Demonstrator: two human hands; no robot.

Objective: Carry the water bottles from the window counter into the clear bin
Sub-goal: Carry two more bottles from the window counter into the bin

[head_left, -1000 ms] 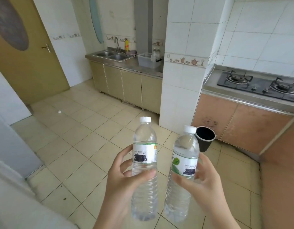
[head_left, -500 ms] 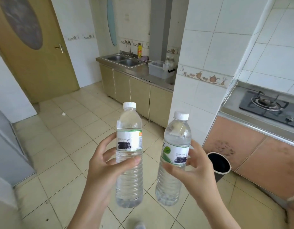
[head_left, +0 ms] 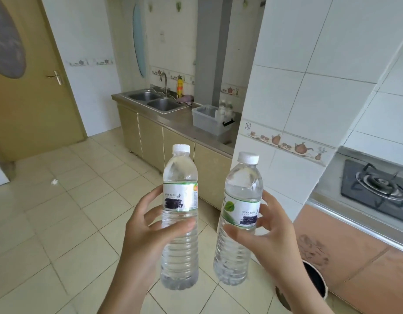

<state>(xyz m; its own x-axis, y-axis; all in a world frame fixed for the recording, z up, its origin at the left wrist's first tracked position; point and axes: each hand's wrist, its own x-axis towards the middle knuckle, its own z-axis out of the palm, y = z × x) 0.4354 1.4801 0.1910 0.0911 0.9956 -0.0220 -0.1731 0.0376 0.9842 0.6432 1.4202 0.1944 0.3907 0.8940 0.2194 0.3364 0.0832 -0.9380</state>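
Observation:
My left hand (head_left: 148,232) grips a clear water bottle (head_left: 180,177) with a white cap, upright, thumb across its front below the label. My right hand (head_left: 264,236) grips a second water bottle (head_left: 242,184) with a green leaf on its label, tilted slightly left. Both are held at chest height over the tiled floor. The clear bin (head_left: 207,120) stands on the steel counter ahead, beside the white tiled pillar, with more bottles (head_left: 225,108) standing in or behind it.
A double sink (head_left: 154,100) with tap and a yellow bottle (head_left: 179,88) lies left of the bin. The tiled pillar (head_left: 298,109) juts out on the right, then a gas hob (head_left: 377,186). A black bucket (head_left: 314,282) stands low right. Yellow door (head_left: 32,87) at left.
The view has moved closer to the sink counter and risen; the bin now looks larger. Both hands still hold their bottles the same way.

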